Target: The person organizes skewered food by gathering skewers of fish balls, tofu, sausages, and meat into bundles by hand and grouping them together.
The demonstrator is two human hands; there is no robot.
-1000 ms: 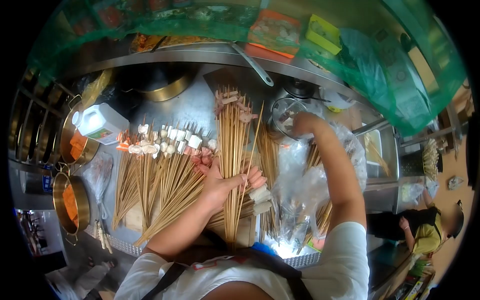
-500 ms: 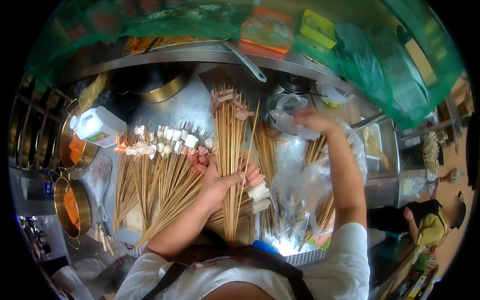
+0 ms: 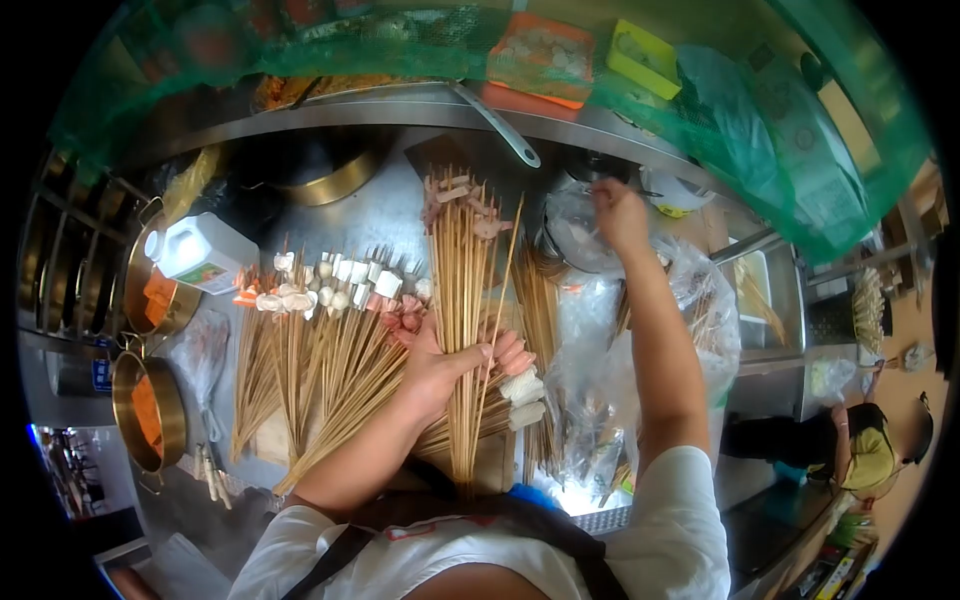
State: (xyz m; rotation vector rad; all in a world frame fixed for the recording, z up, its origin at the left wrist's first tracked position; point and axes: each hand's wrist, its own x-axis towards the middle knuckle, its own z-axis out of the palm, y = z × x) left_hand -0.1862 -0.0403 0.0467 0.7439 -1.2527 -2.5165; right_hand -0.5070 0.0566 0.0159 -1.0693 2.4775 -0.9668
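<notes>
My left hand is closed round a bundle of bamboo skewers. Pale pinkish meat pieces are threaded on their upper ends. At the upper right my right hand is closed, its fingers pinching a clear plastic bag over a round metal pot. To the left of the bundle lie more skewers, fanned out, tipped with white cubes, balls and pink pieces. White ridged pieces show just right of my left hand.
A white jug and brass pots with orange contents stand at the left. Crumpled clear plastic covers skewers on the right. A ladle handle juts over the steel shelf edge. Another person is at far right.
My right hand has lifted slightly up and away over the pot, the plastic bag shifting with it. My left hand keeps its hold on the skewers. The person at right has shifted slightly.
</notes>
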